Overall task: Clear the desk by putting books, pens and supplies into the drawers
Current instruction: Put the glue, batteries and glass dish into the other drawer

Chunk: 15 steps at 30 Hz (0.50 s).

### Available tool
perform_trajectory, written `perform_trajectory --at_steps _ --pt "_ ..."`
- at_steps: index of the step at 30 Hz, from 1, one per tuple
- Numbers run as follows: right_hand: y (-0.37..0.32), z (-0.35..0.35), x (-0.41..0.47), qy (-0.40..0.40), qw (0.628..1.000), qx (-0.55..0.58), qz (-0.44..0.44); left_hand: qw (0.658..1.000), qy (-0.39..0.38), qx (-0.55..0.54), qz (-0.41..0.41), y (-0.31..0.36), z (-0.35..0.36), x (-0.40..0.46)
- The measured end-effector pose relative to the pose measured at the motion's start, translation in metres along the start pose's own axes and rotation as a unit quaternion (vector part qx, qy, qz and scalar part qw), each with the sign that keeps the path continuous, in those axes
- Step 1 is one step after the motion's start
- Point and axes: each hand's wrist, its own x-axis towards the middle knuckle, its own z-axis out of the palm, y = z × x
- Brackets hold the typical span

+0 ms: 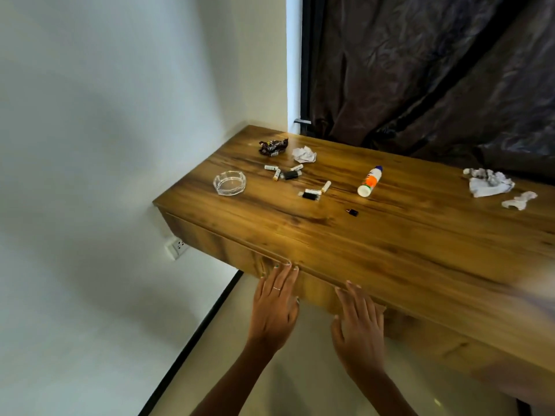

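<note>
Both hands flat on the drawer front just under the counter edge: left hand and right hand with fingers straight and spread, grasping nothing, fingertips up at the seam below the top. Drawer closed; no handle or knob visible, so likely a lip or push-latch front. Judged stiff and moderately heavy; best taken with fingertips under the top lip or lower edge, pulled evenly with both hands to avoid racking.

On the counter, well apart from the hands:
- Glue bottle, lying on its side; light, smooth plastic, apt to roll; take round the body
- Batteries, scattered near a dark lighter; small, hard, prone to rolling; pinch singly or sweep together
- Glass ashtray; heavy for its size, fragile, slippery; grip by the rim
- Crumpled tissues at the right, another paper ball and a wrapper at the back; soft, weightless

No books or pens visible
</note>
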Motion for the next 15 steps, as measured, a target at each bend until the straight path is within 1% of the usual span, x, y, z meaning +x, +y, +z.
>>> perform_trajectory --at_steps 5,7,11,15 --pt "-0.020 0.013 0.020 0.016 1.000 0.013 -0.020 1.000 -0.001 -0.021 0.005 -0.029 0.002 0.016" --pt "-0.027 0.022 0.027 0.018 0.999 0.039 -0.027 1.000 -0.007 -0.024 0.011 -0.039 0.005 0.023" --pt "-0.042 0.043 0.038 0.031 0.994 0.085 -0.058 1.000 -0.024 -0.012 0.008 -0.067 0.008 0.039" --pt "-0.053 0.061 0.045 0.027 0.993 0.094 -0.064 0.999 -0.038 0.013 -0.001 -0.093 0.003 0.060"
